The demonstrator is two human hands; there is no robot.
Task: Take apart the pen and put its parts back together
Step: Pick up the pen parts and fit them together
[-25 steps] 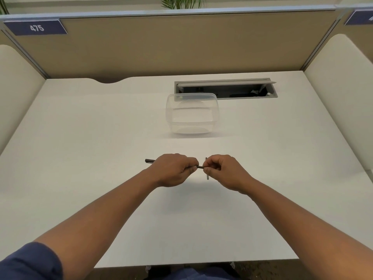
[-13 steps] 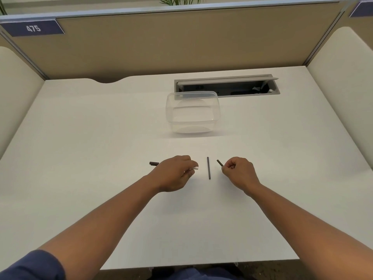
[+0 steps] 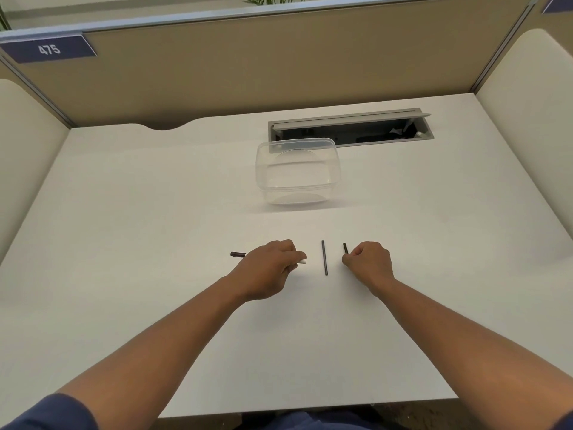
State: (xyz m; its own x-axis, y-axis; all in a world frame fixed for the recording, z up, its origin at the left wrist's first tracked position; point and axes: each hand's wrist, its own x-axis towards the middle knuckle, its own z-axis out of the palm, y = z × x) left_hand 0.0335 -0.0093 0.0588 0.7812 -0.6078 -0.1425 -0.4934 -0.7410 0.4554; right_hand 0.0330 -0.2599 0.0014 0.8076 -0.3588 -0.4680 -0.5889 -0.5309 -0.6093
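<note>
My left hand (image 3: 269,268) is closed around the pen barrel (image 3: 238,254); its dark end sticks out to the left and a whitish end shows at my fingertips on the right. A thin dark refill (image 3: 324,257) lies on the white table (image 3: 155,212) between my hands, pointing away from me. My right hand (image 3: 369,262) pinches a short dark pen piece (image 3: 345,248), whose tip rises above my fingers. The two hands are apart, one on each side of the refill.
A clear plastic container (image 3: 297,170) stands beyond the hands, mid-table. Behind it is an open grey cable tray (image 3: 350,128) set into the desk. Partition walls enclose the desk at the back and both sides.
One second ago my hands were together on the pen. They have pulled apart, the right carrying off the short piece, and the refill now lies uncovered between them.
</note>
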